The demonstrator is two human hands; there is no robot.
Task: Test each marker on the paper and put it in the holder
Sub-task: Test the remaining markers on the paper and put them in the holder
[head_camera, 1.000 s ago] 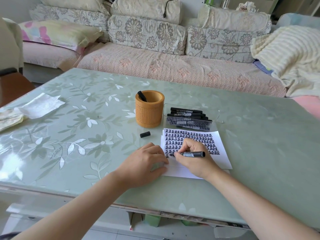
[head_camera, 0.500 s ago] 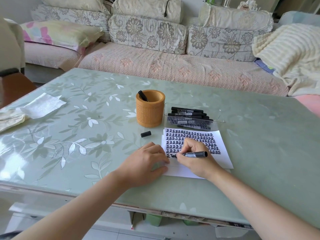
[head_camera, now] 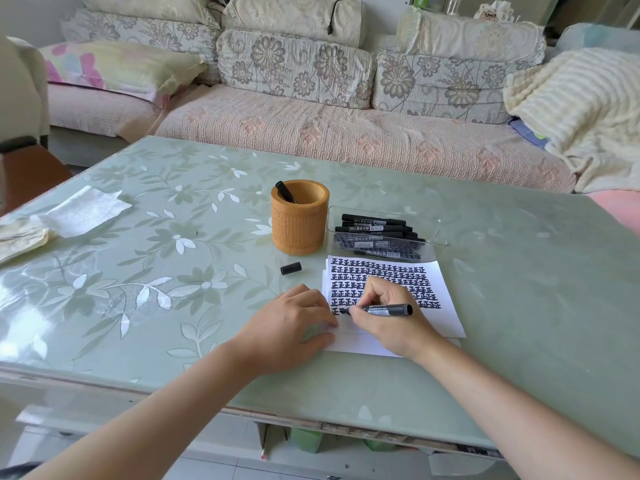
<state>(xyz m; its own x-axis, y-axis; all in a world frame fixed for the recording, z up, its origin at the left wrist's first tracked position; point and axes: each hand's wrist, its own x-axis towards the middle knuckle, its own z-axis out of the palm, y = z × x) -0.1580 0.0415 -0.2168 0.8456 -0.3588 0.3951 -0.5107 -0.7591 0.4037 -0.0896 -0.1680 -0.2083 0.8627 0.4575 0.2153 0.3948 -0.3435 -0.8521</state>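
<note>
My right hand (head_camera: 388, 317) grips a black marker (head_camera: 386, 310) lying almost level, its tip on the white paper (head_camera: 446, 299) at the left end of the lowest row of black marks. My left hand (head_camera: 287, 327) rests on the table, fingers curled, fingertips pressing the paper's left edge. The marker's loose black cap (head_camera: 291, 268) lies on the table left of the paper. An orange-brown round holder (head_camera: 299, 225) stands behind the cap with one black marker (head_camera: 284, 191) leaning inside. A clear tray (head_camera: 433, 230) beside the holder carries several black markers (head_camera: 374, 230).
The green floral table top (head_camera: 138, 271) has a white tissue (head_camera: 83, 209) and a crumpled cloth (head_camera: 17, 237) at its far left. A sofa (head_camera: 346, 133) with cushions and a cream blanket (head_camera: 575, 109) runs behind the table. The table's near edge is under my forearms.
My right hand has shifted the marker slightly while writing in the bottom row; the tip stays on the paper. My left hand holds the same place. The view moved a little.
</note>
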